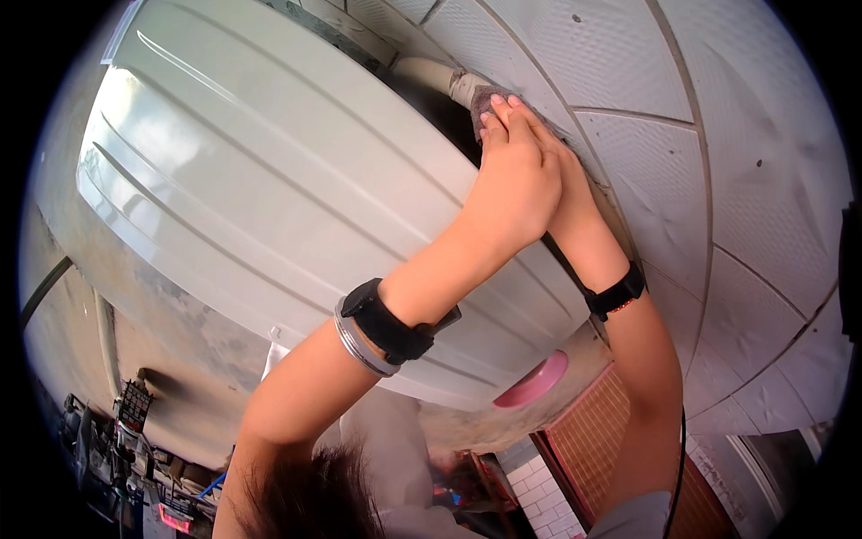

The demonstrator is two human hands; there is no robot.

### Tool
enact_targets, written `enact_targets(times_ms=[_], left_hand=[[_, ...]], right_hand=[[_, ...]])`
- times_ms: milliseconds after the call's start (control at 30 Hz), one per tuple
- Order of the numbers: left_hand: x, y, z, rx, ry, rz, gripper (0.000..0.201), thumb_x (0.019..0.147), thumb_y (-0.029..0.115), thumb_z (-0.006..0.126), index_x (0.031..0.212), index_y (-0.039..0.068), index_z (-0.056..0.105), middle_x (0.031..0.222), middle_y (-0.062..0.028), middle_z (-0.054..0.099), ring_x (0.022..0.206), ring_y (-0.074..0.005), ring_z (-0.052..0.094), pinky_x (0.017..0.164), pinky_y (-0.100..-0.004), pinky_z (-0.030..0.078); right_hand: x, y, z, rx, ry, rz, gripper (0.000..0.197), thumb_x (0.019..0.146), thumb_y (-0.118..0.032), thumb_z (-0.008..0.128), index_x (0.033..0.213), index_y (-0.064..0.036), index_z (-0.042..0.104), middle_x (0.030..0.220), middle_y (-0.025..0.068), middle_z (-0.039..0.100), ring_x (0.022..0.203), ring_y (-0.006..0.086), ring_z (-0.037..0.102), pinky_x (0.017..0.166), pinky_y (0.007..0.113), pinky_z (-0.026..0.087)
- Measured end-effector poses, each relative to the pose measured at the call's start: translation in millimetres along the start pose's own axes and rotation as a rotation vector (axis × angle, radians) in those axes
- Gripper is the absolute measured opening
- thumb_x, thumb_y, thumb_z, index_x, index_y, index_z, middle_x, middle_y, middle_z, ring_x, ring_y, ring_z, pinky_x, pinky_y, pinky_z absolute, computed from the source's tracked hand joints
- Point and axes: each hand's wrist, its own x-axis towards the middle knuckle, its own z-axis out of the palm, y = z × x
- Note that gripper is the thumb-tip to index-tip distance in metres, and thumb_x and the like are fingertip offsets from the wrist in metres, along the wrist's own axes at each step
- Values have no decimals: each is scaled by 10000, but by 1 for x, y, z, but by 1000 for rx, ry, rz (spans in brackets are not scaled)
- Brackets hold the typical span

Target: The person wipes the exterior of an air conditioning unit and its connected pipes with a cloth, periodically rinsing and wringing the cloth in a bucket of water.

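A grey-brown cloth (486, 101) lies against the end of a pale pipe (425, 72), in the gap between the white ribbed panel and the tiled wall. My left hand (514, 180) presses on the cloth with its fingers together and bent over it. Close alongside, partly behind the left, my right hand (555, 148) also has its fingertips at the cloth. The palms and undersides of the fingers are hidden, and so is part of the cloth. The large white ribbed panel (296, 207), apparently a tank or appliance body, sits just left of both hands.
White tiles (642, 153) cover the surface at the right. A pink basin-like rim (534, 380) shows by the panel's lower end. Beyond it is a brown slatted panel (597, 431). Several parked two-wheelers (130, 458) stand at the lower left.
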Motion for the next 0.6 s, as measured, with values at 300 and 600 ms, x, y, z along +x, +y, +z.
enact_targets(times_ms=[300, 600], left_hand=[[-38, 17, 59, 73, 97, 193, 609, 944, 231, 370, 1326, -177, 127, 1359, -418, 125, 1300, -508, 138, 1085, -422, 209], [5, -10, 9, 30, 172, 57, 459, 943, 307, 381, 1203, -71, 392, 1234, -259, 396, 1146, -370, 387, 971, -376, 330]], right_hand=[[-48, -1, -24, 72, 92, 32, 314, 848, -85, 529, 1154, -19, 556, 1241, 105, 530, 1203, 239, 456, 992, 321, 405], [1, -4, 19, -268, 121, -109, 332, 832, -108, 519, 1139, 19, 521, 1178, 154, 550, 1108, 267, 515, 969, 306, 428]])
